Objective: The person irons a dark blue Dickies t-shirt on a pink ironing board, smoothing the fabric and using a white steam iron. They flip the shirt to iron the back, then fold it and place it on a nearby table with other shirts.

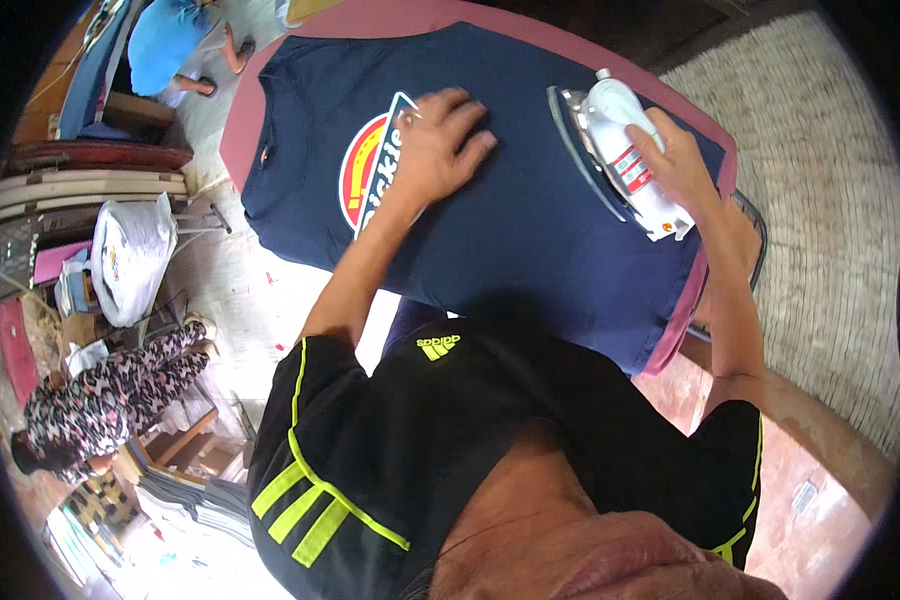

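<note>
A dark navy T-shirt (530, 180) lies spread over a maroon ironing board (240, 135), its neck end toward the left. On its chest sits a round red and yellow print with a lettered band (362, 165). My left hand (440, 145) rests on the shirt by the right edge of that print, fingers spread and slightly blurred. At the right, my right hand (675, 160) is wrapped round the handle of a white clothes iron (625, 150). The iron is over the shirt's right part, its metal soleplate edge facing left; whether it touches the cloth I cannot tell.
A woven mat-like wall (820, 180) runs along the right. Over at the left are a person in blue (165, 45), a person in patterned clothes (120, 390), a white plastic-wrapped bundle (130, 260) and stacked folded cloth (195, 515). A metal frame (760, 235) juts past the board's right end.
</note>
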Demonstrator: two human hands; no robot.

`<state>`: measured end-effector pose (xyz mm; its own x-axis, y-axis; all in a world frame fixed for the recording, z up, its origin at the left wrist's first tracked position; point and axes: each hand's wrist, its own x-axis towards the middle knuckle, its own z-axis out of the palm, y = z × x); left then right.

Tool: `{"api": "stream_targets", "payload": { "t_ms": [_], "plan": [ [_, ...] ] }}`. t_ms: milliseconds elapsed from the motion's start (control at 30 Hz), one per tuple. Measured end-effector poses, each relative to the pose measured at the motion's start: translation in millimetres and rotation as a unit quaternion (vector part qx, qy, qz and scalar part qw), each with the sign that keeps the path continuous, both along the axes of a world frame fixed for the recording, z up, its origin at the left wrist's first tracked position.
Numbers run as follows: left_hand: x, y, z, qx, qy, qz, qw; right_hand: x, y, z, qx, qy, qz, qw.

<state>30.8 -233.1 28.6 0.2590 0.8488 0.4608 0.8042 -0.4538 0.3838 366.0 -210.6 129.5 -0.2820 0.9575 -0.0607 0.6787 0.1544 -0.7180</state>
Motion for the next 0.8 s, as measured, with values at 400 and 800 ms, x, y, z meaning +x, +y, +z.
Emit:
{"api": "stream_targets", "payload": {
  "t_ms": [400, 800],
  "plan": [
    [-237, 182, 2, -0.156, 0.073, 0.247, 0.954, -91, 140, 9, 0.139, -0.08, 0.223, 0.961],
    [-246, 185, -3, -0.08, -0.332, 0.078, 0.937, -184, 178, 19, 0.181, -0.139, 0.312, 0.922]
  ]
}}
